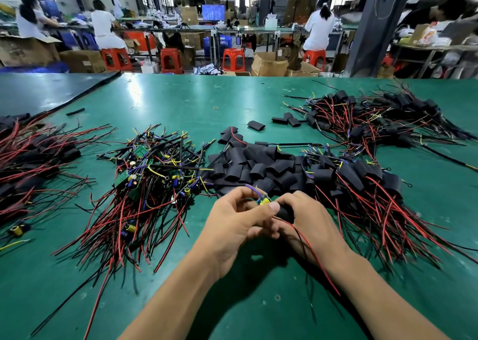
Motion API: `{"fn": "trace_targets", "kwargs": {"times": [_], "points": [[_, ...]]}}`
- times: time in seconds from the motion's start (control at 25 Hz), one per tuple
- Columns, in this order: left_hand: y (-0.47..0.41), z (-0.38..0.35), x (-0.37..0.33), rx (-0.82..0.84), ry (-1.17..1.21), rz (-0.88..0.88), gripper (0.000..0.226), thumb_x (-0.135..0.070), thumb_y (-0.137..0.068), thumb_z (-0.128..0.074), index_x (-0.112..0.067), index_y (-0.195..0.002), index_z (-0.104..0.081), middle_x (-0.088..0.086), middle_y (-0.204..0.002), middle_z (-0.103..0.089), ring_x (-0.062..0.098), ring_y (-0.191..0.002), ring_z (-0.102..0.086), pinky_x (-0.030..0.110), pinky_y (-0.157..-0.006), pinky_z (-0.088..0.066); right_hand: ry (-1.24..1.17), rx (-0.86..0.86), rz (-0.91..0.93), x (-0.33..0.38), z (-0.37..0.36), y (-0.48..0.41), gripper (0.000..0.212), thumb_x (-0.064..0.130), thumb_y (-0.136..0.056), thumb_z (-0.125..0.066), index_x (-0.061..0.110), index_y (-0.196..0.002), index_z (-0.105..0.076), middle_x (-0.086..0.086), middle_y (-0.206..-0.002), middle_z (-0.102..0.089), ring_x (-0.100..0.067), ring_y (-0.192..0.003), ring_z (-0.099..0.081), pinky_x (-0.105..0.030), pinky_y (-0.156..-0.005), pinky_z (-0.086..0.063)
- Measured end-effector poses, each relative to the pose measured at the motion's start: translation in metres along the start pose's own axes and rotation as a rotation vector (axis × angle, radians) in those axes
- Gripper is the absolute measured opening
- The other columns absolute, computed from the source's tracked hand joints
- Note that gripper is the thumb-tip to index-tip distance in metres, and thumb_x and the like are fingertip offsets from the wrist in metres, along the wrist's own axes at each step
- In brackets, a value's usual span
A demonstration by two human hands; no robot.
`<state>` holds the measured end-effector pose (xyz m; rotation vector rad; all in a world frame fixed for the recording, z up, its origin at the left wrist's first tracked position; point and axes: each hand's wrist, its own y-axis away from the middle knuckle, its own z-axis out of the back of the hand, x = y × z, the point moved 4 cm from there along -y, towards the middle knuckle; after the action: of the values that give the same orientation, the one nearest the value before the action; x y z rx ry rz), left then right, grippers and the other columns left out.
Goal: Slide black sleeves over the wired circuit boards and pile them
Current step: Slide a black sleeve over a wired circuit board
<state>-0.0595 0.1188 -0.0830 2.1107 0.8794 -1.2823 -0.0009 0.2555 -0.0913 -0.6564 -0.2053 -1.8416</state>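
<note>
My left hand (232, 223) pinches a small wired circuit board (264, 200) with a yellow part and blue wires. My right hand (307, 223) grips a black sleeve (285, 213) that sits partly over the board's end; red and black wires (310, 251) trail from it toward me. A heap of bare wired boards (152, 181) lies to the left. Loose black sleeves (258, 166) are heaped just beyond my hands. Sleeved boards lie piled at the right (362, 181).
The green table (181, 101) also carries a far-right pile of sleeved boards (375, 117), another at the left edge (31, 153), and a dark mat (38, 91) at the back left. Seated people, red stools and cardboard boxes stand beyond the table.
</note>
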Motion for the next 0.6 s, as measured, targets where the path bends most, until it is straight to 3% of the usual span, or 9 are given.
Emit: {"fn": "trace_targets", "kwargs": {"times": [0.16, 0.28, 0.44, 0.6], "points": [[-0.003, 0.014, -0.019, -0.114, 0.084, -0.182, 0.036, -0.008, -0.066, -0.080, -0.006, -0.099, -0.064, 0.003, -0.064, -0.059, 0.020, -0.054, -0.062, 0.032, -0.057, -0.058, -0.007, -0.024, -0.006, -0.001, 0.001, -0.001, 0.054, 0.049, -0.083, -0.073, 0.025, -0.130, -0.062, 0.001, -0.109, -0.060, -0.023, -0.105, -0.060, -0.038, -0.093, -0.046], [-0.002, 0.021, -0.030, -0.131, -0.026, -0.266, 0.044, -0.014, -0.066, -0.080, -0.013, -0.109, -0.072, 0.006, -0.068, -0.056, 0.023, -0.061, -0.064, 0.032, -0.060, -0.057, -0.024, -0.005, -0.021, -0.002, -0.001, -0.002, 0.060, 0.042, -0.081, -0.076, 0.023, -0.134, -0.057, 0.000, -0.111, -0.059, -0.023, -0.106, -0.059, -0.039, -0.095, -0.045], [0.001, 0.009, -0.021, 0.027, -0.168, -0.191, 0.041, -0.011, -0.071, -0.085, -0.009, -0.110, -0.072, 0.011, -0.072, -0.056, 0.025, -0.058, -0.062, 0.028, -0.054, -0.054, -0.030, -0.057, -0.025, -0.003, -0.001, -0.003, 0.045, 0.038, -0.086, -0.071, 0.020, -0.127, -0.063, -0.001, -0.114, -0.063, -0.021, -0.108, -0.059, -0.038, -0.096, -0.045], [0.003, -0.002, -0.012, 0.117, -0.074, -0.095, 0.040, -0.013, -0.074, -0.077, -0.007, -0.114, -0.070, 0.013, -0.080, -0.056, 0.023, -0.056, -0.061, 0.027, -0.053, -0.053, -0.009, -0.061, -0.013, -0.002, 0.001, -0.003, 0.038, 0.041, -0.090, -0.066, 0.021, -0.123, -0.067, -0.001, -0.111, -0.064, -0.022, -0.108, -0.060, -0.037, -0.094, -0.045]]}}
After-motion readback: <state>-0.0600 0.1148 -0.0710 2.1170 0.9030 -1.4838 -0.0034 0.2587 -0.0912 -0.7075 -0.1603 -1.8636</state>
